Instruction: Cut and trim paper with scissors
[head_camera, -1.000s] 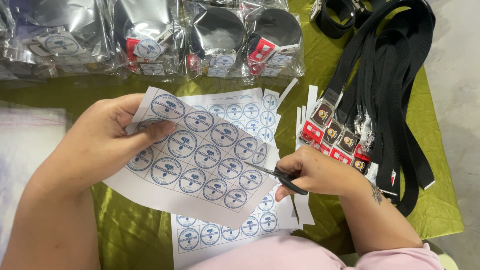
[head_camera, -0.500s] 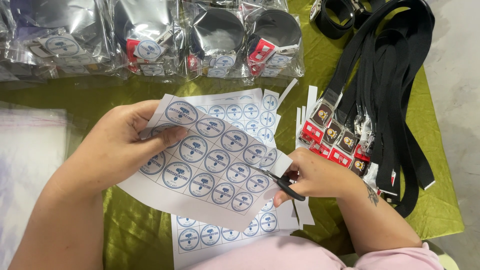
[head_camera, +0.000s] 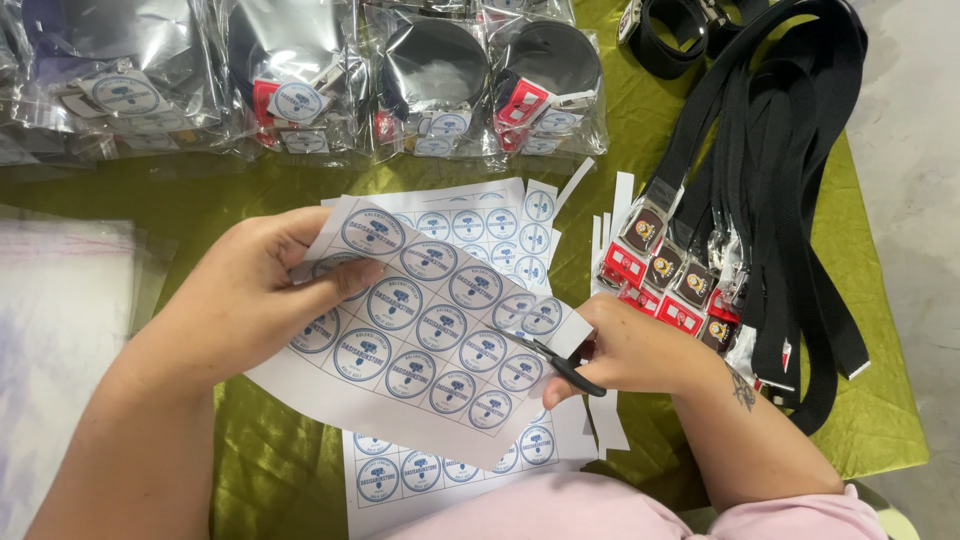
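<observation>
My left hand (head_camera: 255, 300) holds up a white sheet of round blue-and-white stickers (head_camera: 425, 335) by its left edge, thumb on top. My right hand (head_camera: 640, 350) grips black-handled scissors (head_camera: 555, 362), their blades cutting into the sheet's right edge between sticker rows. A second sticker sheet (head_camera: 480, 225) lies flat on the green cloth beneath, showing above and below the held sheet.
Bagged black belts in clear shiny packets (head_camera: 440, 80) line the far edge. Loose black belts with red-tagged buckles (head_camera: 760, 200) lie at the right. A stack of clear plastic bags (head_camera: 60, 320) sits left. Cut paper strips (head_camera: 610, 225) lie beside the buckles on the green cloth (head_camera: 860, 400).
The held sheet has shifted slightly right and down, and the scissors have advanced further into its right edge.
</observation>
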